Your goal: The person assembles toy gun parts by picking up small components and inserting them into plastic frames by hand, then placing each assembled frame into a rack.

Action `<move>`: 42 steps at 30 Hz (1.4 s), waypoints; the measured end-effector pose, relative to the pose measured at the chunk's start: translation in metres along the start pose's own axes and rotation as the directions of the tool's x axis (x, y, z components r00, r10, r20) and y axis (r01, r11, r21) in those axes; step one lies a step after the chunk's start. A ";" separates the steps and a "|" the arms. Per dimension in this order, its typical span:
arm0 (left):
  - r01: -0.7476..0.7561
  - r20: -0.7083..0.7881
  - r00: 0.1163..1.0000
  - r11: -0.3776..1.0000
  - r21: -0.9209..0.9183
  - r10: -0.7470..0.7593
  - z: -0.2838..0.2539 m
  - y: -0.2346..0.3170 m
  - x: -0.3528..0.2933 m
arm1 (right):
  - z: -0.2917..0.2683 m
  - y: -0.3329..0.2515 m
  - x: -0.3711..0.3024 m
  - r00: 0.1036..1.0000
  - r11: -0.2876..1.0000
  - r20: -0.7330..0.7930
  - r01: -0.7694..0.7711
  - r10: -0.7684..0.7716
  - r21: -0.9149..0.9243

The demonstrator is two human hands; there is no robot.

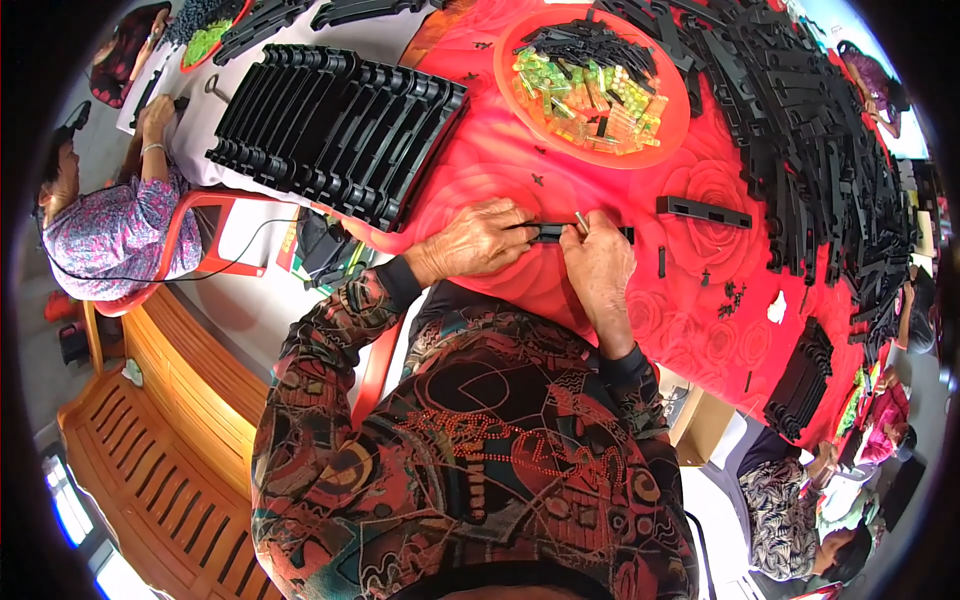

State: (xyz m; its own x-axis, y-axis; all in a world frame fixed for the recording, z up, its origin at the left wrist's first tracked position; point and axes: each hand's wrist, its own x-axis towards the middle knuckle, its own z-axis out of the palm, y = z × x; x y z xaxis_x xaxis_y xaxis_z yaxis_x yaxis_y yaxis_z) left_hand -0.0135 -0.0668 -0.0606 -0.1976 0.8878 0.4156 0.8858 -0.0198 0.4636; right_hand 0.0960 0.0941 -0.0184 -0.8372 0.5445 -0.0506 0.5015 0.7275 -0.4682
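Just over the red tablecloth in front of me lies a slim black plastic bar (550,233), held level between both hands. My left hand (485,240) is closed on the bar's left end. Curled over its right part is my right hand (600,262), pinching a small pale rod (582,222) that sticks up above the bar; what kind of thing it is cannot be made out. The fingers hide much of the bar. Right of my hands, a similar black bar (704,212) lies alone on the cloth.
A round orange-rimmed basin (674,128) holds yellow-green and black small parts. Stacked black trays (330,130) stand at left; black bars (800,130) pile up at right. Small black bits (733,298) dot the red cloth (690,335). Other people sit on both sides.
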 end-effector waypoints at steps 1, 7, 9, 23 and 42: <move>-0.017 0.030 0.999 0.999 0.041 0.016 -0.002 0.001 0.001 | 0.000 0.000 0.000 1.000 1.000 -0.005 0.012 -0.012 0.006; -0.052 0.073 0.996 0.998 0.024 0.050 -0.003 -0.003 0.007 | -0.006 -0.012 -0.002 0.996 0.996 -0.039 0.084 -0.085 -0.018; -0.043 0.084 0.996 0.999 0.020 0.042 -0.005 0.000 0.008 | -0.006 -0.013 -0.002 0.993 0.994 -0.049 0.105 -0.106 -0.032; -0.045 0.131 0.991 0.997 0.068 0.036 -0.004 -0.003 0.007 | -0.010 0.002 0.003 1.000 1.000 0.010 -0.003 0.003 0.007; -0.107 0.214 0.975 0.975 0.193 0.065 -0.012 0.009 0.025 | -0.002 0.022 0.001 0.982 0.984 -0.135 0.143 -0.128 0.104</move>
State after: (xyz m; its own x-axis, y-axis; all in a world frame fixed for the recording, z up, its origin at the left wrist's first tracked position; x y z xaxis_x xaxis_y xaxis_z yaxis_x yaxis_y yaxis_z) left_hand -0.0158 -0.0501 -0.0369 -0.0453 0.9623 0.2681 0.9663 -0.0259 0.2562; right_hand 0.1064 0.1112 -0.0267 -0.8575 0.4979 0.1296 0.3511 0.7504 -0.5600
